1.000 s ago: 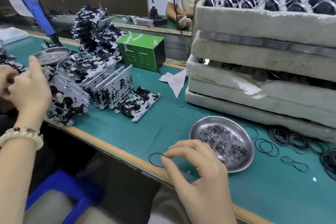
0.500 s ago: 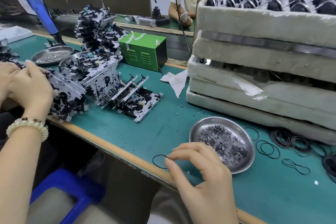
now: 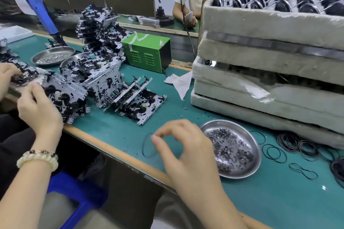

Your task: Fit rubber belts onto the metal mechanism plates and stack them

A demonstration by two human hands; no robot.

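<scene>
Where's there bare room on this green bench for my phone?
Bare mat lies between the mechanism plates, foam trays and steel dish, and at the near edge right of the dish. Crowded: the left end and the loose belts at right.

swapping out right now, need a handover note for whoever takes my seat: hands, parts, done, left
Left hand: on a mechanism plate at the near-left pile; its fingers are hidden.
Right hand: pinches one rubber belt over the bench's front edge; the belt is blurred.
Spare belts lie right of the steel dish of small rings.
Done: plates are heaped in a tall stack; can't tell whether they carry belts.
Left: fit the held belt to the plate, stack it, repeat.
</scene>
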